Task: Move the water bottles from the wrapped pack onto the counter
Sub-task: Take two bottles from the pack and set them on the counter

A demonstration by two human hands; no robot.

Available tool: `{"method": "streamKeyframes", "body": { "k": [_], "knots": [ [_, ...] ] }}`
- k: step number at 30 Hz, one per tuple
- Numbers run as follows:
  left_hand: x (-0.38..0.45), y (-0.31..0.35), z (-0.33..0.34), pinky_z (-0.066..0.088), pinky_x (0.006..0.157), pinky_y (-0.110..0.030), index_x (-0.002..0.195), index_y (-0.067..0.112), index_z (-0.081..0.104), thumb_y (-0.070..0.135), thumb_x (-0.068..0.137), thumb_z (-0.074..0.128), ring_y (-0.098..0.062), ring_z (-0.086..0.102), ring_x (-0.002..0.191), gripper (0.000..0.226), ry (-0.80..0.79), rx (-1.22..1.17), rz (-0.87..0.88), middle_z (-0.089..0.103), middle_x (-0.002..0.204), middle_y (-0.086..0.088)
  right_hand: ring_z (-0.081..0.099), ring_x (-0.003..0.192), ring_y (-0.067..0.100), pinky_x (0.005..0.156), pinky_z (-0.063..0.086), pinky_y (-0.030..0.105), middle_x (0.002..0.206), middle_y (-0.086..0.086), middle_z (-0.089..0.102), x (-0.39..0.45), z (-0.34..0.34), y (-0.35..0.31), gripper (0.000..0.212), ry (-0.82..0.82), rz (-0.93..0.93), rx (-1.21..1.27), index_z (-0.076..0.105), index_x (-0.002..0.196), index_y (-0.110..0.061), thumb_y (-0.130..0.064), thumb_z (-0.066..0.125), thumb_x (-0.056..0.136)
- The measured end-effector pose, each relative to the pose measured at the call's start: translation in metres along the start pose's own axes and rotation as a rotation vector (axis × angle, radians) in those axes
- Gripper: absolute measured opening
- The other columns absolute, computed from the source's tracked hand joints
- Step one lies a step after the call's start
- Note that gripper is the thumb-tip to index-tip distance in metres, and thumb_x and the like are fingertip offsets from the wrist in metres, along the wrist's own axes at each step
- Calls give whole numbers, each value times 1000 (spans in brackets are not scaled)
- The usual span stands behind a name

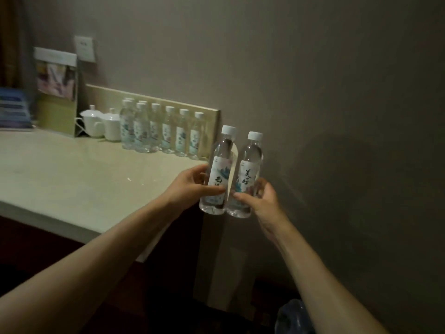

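A plain grey-brown wall (313, 68) fills most of the head view, with a single pale square switch plate (84, 48) fixed to it at upper left. Below it runs one long cream-coloured stone counter (60, 184), backed by a low beige upstand (168, 104) along the wall.

Two bare forearms reach in from the bottom edge. The person's left hand (192, 185) is wrapped around the lower body of one clear plastic water bottle with a white cap and a pale printed label (218, 174); the right hand (261, 201) is closed around the lower body of a second clear plastic water bottle of the same kind (248, 174). Both held bottles stand upright, side by side and touching or very nearly so, in the air just past the counter's right end and above its level.

At the far left stand one upright leaflet holder with a colourful brochure (56, 90) and one blurred blue booklet (13, 108). A crumpled piece of bluish clear plastic wrap (295, 318) shows at the bottom edge near the right forearm.

Against the upstand, a group of matching white-capped water bottles (163, 131) stands on the counter: five in a row, with at least two more behind the leftmost, though the exact count there is hard to tell. Just left of them sit two white ceramic lidded cups (101, 124).
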State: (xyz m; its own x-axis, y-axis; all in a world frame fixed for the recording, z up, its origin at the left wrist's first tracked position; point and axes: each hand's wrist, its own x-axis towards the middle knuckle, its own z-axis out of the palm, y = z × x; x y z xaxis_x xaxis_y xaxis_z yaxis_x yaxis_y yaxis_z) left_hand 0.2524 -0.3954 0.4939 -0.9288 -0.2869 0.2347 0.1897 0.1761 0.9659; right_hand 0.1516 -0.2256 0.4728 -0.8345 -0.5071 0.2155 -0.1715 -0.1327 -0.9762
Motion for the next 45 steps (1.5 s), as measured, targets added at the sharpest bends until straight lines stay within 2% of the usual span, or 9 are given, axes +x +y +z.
{"method": "streamKeyframes", "body": {
  "k": [6, 11, 16, 18, 28, 33, 37, 41, 45],
  "knots": [
    [-3, -6, -99, 59, 69, -24, 112, 29, 64, 13, 77, 78, -11, 72, 90, 41, 30, 75, 28, 73, 101, 0, 65, 96, 6, 67, 53, 17, 109, -2, 66, 19, 94, -1, 54, -13, 2, -57, 48, 121, -19, -8, 77, 76],
    [-5, -20, -158, 60, 78, -31, 120, 22, 62, 8, 77, 77, -14, 72, 94, 49, 34, 52, 37, 73, 104, -2, 70, 78, -3, 62, 53, 12, 96, -5, 69, 34, 159, 9, 46, 27, -44, -91, 54, 103, -24, 3, 76, 73],
    [2, -39, -200, 60, 78, -30, 125, 17, 56, -1, 79, 73, -16, 73, 94, 53, 71, -26, 1, 73, 105, -6, 69, 92, 17, 80, 58, 35, 99, 2, 70, 51, 208, 17, 43, 65, -38, -189, 55, 99, -26, -5, 80, 71],
    [7, -46, -215, 59, 81, -32, 127, 16, 53, 1, 80, 71, -17, 71, 99, 53, 68, -25, -29, 70, 111, -7, 69, 93, 15, 81, 59, 37, 102, 1, 69, 59, 220, 23, 44, 44, -11, -217, 54, 101, -29, -10, 81, 72],
    [57, -73, -255, 58, 88, -38, 129, 22, 50, 5, 79, 73, -17, 65, 107, 58, 127, 101, -47, 66, 116, -1, 63, 94, 3, 67, 53, 17, 105, -11, 65, 129, 248, 61, 54, -26, -26, -274, 49, 114, -34, -17, 81, 74],
    [98, -78, -268, 58, 88, -41, 135, 24, 47, 5, 82, 71, -18, 66, 108, 61, 97, 178, -85, 65, 122, -1, 61, 83, -7, 51, 47, 5, 100, -17, 63, 170, 252, 70, 54, 2, -50, -333, 47, 117, -33, -18, 80, 76],
    [127, -87, -272, 58, 88, -38, 134, 25, 47, 7, 84, 69, -15, 65, 106, 58, 122, 219, -77, 64, 123, 0, 62, 88, -2, 69, 50, 16, 102, -11, 65, 198, 254, 76, 55, 24, -55, -363, 48, 121, -27, -19, 79, 76],
    [149, -94, -280, 59, 78, -28, 134, 26, 46, 8, 84, 69, -9, 66, 99, 58, 103, 255, -49, 65, 116, 4, 62, 86, 0, 70, 48, 15, 99, -12, 64, 219, 255, 80, 54, 34, -67, -405, 46, 120, -26, -18, 78, 77],
    [167, -98, -290, 57, 75, -23, 130, 25, 50, 14, 81, 74, -9, 65, 98, 56, 85, 379, -10, 65, 106, 10, 63, 102, 12, 88, 54, 32, 119, -2, 62, 232, 257, 82, 64, 41, -58, -457, 41, 131, -21, -21, 77, 79]
  ]
}}
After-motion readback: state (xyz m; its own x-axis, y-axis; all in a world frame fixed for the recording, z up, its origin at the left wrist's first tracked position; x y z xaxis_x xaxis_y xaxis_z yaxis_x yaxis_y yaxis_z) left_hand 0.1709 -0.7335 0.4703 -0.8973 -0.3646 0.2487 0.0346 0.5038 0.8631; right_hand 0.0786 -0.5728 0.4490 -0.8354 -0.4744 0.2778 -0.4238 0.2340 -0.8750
